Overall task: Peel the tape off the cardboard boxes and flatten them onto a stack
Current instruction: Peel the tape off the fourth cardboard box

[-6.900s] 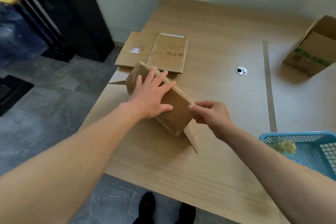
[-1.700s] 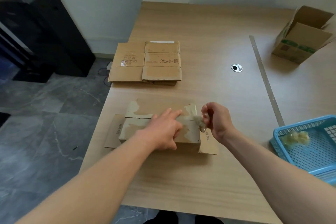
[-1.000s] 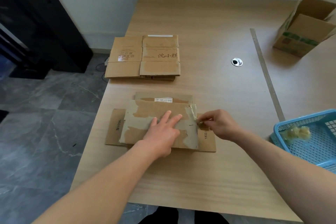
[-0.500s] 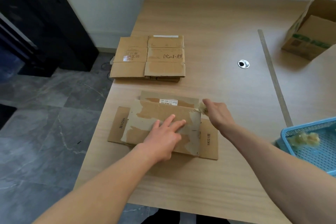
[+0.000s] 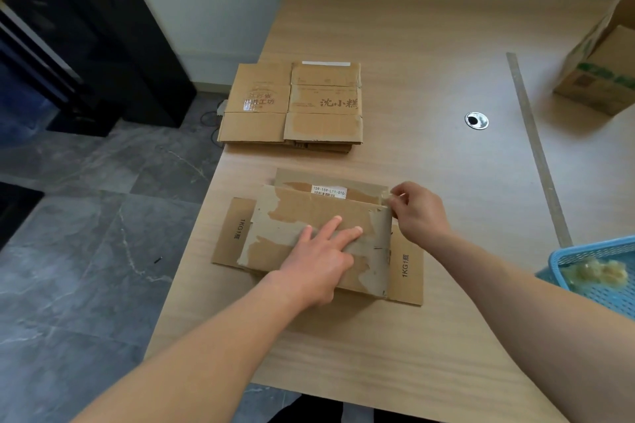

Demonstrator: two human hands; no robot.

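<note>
A flattened cardboard box [image 5: 302,213] with torn, pale patches lies near the table's front-left edge. My left hand [image 5: 321,257] presses flat on its middle with straight fingers. At the box's upper right corner my right hand [image 5: 417,213] pinches a strip of clear tape [image 5: 386,197]. Farther back lies a stack of flattened boxes [image 5: 292,106] with printed characters.
A blue plastic basket [image 5: 563,261] holding crumpled tape sits at the right edge. An open cardboard box [image 5: 601,72] stands at the far right. A metal ruler [image 5: 536,144] and a round cable grommet [image 5: 476,120] lie on the wooden table [image 5: 429,45]. Grey floor lies to the left.
My right hand has moved up along the box's right edge to its upper corner, pulling tape. My left hand stays pressed on the box.
</note>
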